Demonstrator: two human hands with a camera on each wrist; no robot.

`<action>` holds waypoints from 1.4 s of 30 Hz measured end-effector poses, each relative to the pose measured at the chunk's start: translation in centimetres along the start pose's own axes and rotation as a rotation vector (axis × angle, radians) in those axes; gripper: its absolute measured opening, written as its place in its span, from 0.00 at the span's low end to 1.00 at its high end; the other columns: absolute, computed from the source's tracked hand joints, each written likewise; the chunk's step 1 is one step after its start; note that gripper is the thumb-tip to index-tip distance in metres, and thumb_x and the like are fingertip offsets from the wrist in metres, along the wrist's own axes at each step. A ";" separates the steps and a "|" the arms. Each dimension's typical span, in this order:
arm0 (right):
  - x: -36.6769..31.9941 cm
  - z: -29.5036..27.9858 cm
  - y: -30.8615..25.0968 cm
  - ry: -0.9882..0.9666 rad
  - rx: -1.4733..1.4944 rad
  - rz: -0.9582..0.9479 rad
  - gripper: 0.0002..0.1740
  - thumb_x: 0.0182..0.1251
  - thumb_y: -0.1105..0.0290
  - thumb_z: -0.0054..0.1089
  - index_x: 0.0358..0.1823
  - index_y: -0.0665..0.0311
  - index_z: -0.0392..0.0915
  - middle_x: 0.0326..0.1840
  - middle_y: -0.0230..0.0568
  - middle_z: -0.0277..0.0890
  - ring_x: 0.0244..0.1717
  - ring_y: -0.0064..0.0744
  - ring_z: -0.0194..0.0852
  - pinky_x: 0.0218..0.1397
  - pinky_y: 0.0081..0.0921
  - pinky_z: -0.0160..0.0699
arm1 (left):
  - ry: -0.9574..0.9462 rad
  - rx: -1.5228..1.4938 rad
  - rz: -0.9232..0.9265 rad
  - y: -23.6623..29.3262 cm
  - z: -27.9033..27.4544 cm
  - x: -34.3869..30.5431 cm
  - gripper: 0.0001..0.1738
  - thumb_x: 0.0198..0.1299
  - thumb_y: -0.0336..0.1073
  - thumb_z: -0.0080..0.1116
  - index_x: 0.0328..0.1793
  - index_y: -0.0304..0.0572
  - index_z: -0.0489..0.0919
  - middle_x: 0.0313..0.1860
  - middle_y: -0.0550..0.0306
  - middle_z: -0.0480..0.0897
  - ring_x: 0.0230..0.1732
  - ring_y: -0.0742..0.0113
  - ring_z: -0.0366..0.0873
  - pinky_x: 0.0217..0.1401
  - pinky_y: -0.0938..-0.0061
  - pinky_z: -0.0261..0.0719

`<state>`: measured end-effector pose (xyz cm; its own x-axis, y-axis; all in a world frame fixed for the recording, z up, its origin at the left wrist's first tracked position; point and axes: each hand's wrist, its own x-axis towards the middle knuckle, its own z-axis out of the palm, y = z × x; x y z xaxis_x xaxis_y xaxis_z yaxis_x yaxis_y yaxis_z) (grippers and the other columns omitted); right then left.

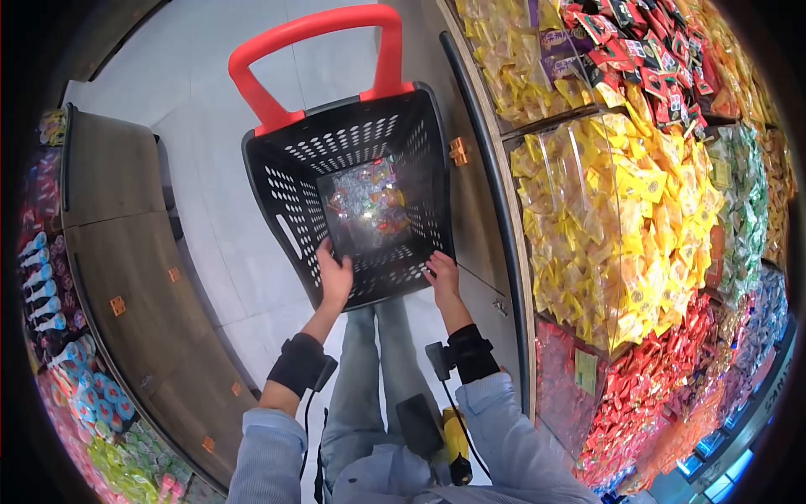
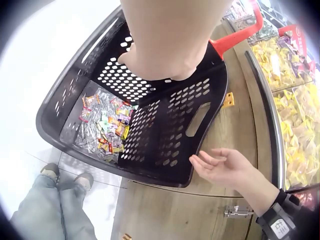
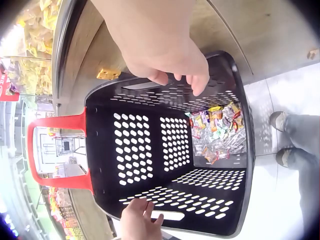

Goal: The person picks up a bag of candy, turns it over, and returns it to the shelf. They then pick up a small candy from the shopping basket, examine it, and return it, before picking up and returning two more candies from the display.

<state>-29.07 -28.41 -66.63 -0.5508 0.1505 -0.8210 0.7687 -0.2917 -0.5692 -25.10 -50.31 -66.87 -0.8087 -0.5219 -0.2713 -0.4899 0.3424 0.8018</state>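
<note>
A black shopping basket (image 1: 312, 139) with perforated walls and a raised red handle (image 1: 315, 35) stands in front of the person. On its floor lie wrapped candies (image 1: 369, 202), also seen in the left wrist view as a colourful heap of candies (image 2: 112, 125) amid clear wrapping. The left hand (image 1: 336, 275) reaches over the left rim, fingers loosely bent, close to the side slot. At the opposite rim is the right hand (image 1: 442, 273), its fingers relaxed; in the left wrist view this right hand (image 2: 225, 169) has its fingertips right at the basket's edge. Neither hand holds anything.
Bins of yellow-wrapped candies (image 1: 621, 210) and red-wrapped candies (image 1: 646, 395) line the right side above a wooden cabinet (image 1: 478, 202). A lower wooden counter (image 1: 134, 244) with more sweets runs along the left. The person's legs (image 1: 369, 370) are just behind the basket.
</note>
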 end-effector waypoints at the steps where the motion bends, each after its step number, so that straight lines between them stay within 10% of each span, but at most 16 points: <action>1: 0.2 0.4 -0.1 -0.020 0.013 0.036 0.22 0.57 0.70 0.48 0.55 0.66 0.62 0.55 0.46 0.61 0.55 0.37 0.62 0.55 0.35 0.65 | -0.029 -0.011 -0.033 -0.1 1.0 0.0 0.31 0.47 0.25 0.49 0.59 0.28 0.55 0.55 0.39 0.62 0.58 0.49 0.61 0.61 0.67 0.58; 23: 15.3 9.4 0.7 -0.204 0.100 0.086 0.22 0.61 0.69 0.42 0.56 0.71 0.59 0.51 0.46 0.63 0.52 0.34 0.63 0.54 0.29 0.65 | -0.348 0.597 0.015 -14.1 15.1 15.0 0.17 0.48 0.31 0.50 0.47 0.42 0.69 0.48 0.47 0.68 0.52 0.49 0.66 0.49 0.59 0.69; 34: 21.9 11.2 6.6 -0.094 -0.004 0.237 0.14 0.61 0.71 0.43 0.48 0.60 0.67 0.41 0.33 0.70 0.38 0.24 0.70 0.37 0.20 0.70 | -0.492 0.622 0.039 -24.5 23.6 21.0 0.23 0.50 0.34 0.47 0.56 0.52 0.68 0.45 0.43 0.69 0.50 0.48 0.68 0.52 0.60 0.67; 42: 22.8 10.8 6.6 -0.133 0.006 0.254 0.20 0.58 0.72 0.47 0.53 0.66 0.64 0.41 0.37 0.68 0.41 0.24 0.68 0.48 0.22 0.67 | -0.630 0.626 -0.099 -27.1 26.3 22.0 0.24 0.55 0.44 0.46 0.60 0.57 0.63 0.56 0.43 0.64 0.59 0.49 0.60 0.57 0.58 0.64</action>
<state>-40.09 -37.10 -88.65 -0.3791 -0.0529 -0.9238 0.8856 -0.3103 -0.3457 -38.20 -50.50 -108.59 -0.6918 -0.1082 -0.7140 -0.5052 0.7790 0.3714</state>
